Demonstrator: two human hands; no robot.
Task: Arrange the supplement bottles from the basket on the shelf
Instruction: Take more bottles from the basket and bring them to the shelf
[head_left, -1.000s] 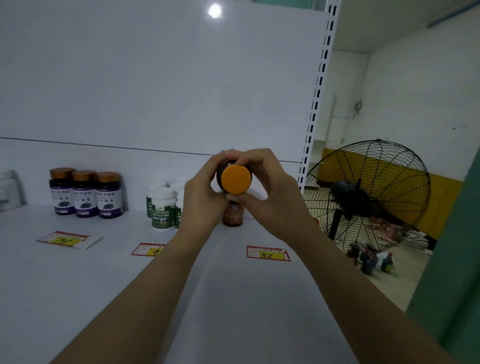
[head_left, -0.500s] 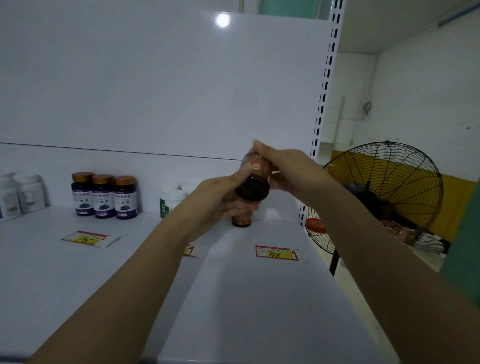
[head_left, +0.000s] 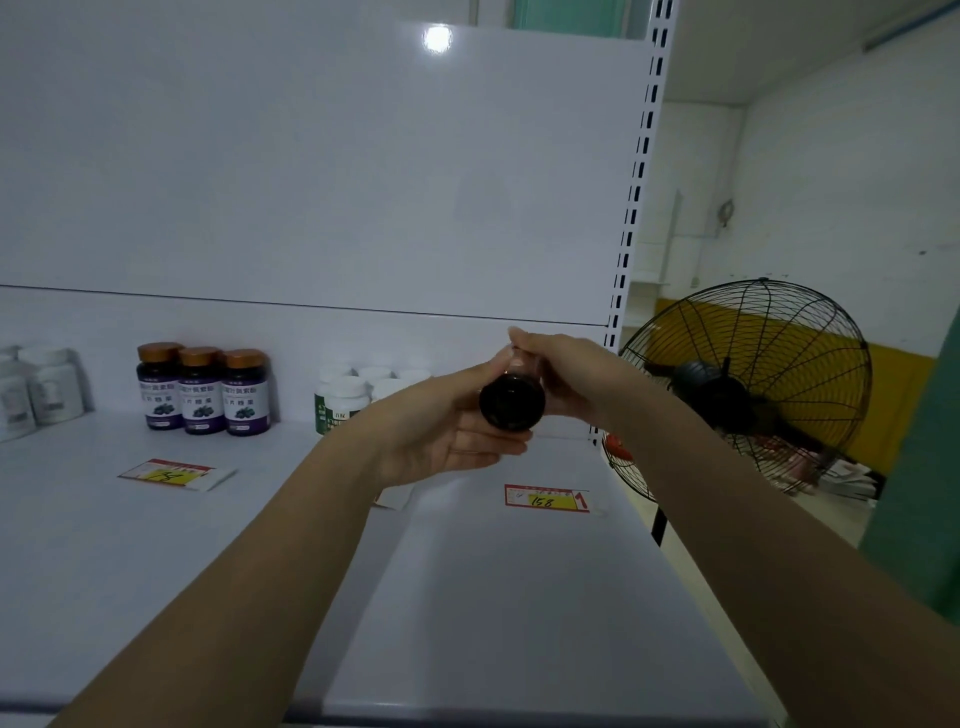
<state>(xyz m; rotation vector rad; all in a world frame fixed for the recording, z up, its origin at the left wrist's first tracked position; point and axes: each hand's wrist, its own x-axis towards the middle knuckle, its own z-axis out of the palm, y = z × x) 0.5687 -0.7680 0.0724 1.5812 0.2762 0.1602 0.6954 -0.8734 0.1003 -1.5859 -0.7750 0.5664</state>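
Supplement bottle (head_left: 511, 404) first: it's small and dark, tipped over so its round, near-black bottom points straight at the head camera. A bit of reddish-brown see-through body shows behind that. The cap end is buried in fingers, so I can't tell its colour. It's up in the air over the white shelf (head_left: 467, 597), in front of the back panel and near the slotted upright on the right side.

Both hands are on it. The left grip (head_left: 447, 431) has its thumb along the top and its fingers curled underneath, clamped on the supplement bottle. The right grip (head_left: 566, 374) is wrapped round the far end, also clamped on it.

Counting what's on the shelf:
- Three dark bottles (head_left: 202, 391) with purple labels and coppery caps stand upright in a tight row against the back.
- Next is a cluster of white-capped bottles (head_left: 347, 397). I count five caps, and the front one shows a green label. The left grip hides part of the group, so there could be more.
- At least two white bottles (head_left: 49, 384) stand at the far left, cut off by the edge.
- Three price tags lie flat: one yellow tag (head_left: 174, 473), one reading 158 (head_left: 548, 499), and one mostly hidden under the left forearm (head_left: 392, 500).

One black cage fan (head_left: 748, 389) stands off to the right, past the shelf.
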